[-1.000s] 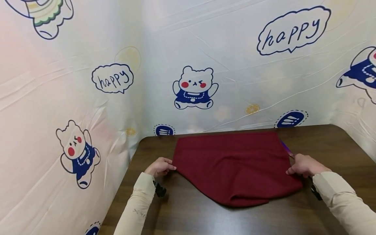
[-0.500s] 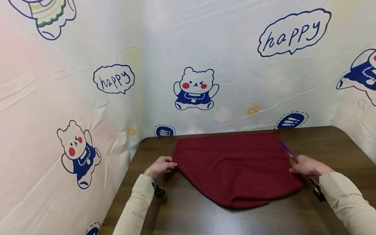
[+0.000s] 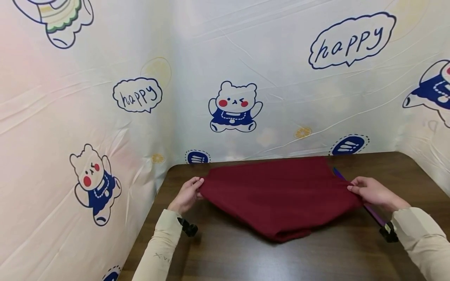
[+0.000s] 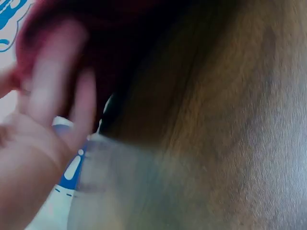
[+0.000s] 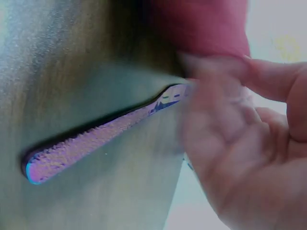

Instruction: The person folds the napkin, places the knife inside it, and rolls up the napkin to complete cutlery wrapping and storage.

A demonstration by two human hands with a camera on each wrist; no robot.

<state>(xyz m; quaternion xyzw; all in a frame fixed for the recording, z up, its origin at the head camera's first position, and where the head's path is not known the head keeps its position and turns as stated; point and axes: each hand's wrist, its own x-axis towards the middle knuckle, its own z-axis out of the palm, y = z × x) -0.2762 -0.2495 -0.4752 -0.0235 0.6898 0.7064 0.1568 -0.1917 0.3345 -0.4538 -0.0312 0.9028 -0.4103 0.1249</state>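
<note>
A dark red cloth point(image 3: 274, 191) is stretched between both hands over the wooden table, its near edge sagging to a folded point. My left hand point(image 3: 186, 195) pinches its left corner between thumb and fingers. On the other side, my right hand point(image 3: 376, 192) pinches the right edge. Under the right hand lies a purple iridescent table knife point(image 5: 91, 146) with a textured handle, flat on the table. Its narrow bluish end pokes out beyond the hand in the head view, and the hand hides its middle.
The brown wooden table point(image 3: 228, 257) has rounded far corners. A pale curtain point(image 3: 281, 78) printed with cartoon bears and "happy" bubbles hangs behind it and along both sides. Black camera mounts point(image 3: 189, 228) sit at the wrists.
Both hands have risen and moved slightly apart, lifting the cloth's near part and pulling it tauter. The right hand has shifted outward, and more of the knife's handle shows.
</note>
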